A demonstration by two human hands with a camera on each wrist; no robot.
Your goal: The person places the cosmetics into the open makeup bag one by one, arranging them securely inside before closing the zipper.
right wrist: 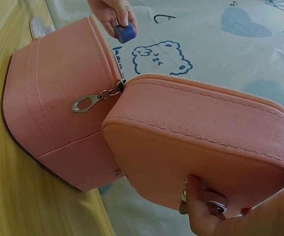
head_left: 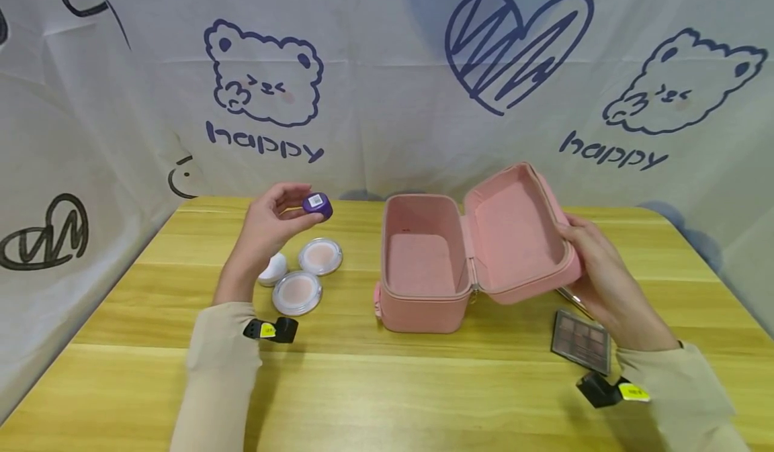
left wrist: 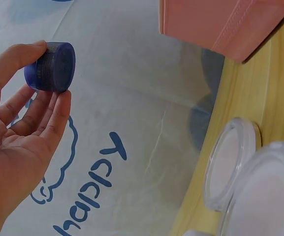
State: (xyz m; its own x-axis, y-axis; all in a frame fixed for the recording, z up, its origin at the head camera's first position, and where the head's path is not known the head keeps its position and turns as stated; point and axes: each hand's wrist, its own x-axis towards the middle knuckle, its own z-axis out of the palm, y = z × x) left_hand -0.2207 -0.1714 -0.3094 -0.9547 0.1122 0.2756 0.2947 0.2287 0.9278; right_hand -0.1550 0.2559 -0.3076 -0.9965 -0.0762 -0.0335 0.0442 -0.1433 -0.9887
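Note:
Between its thumb and fingers, my left hand pinches a small round purple jar with a white label on one end. The jar is up in the air, left of a pink cosmetic case. In the right wrist view the zipper pull hangs from the case's edge. The case stands unzipped on the table, and I see nothing inside its body. My right hand grips the swung-back lid at its outer edge. In the right wrist view, fingers of that hand lie by the lid's handle.
Two clear-rimmed round compacts and a white round item sit below my left hand. An eyeshadow palette and a slim stick lie near my right wrist. A printed cloth hangs behind the wooden table.

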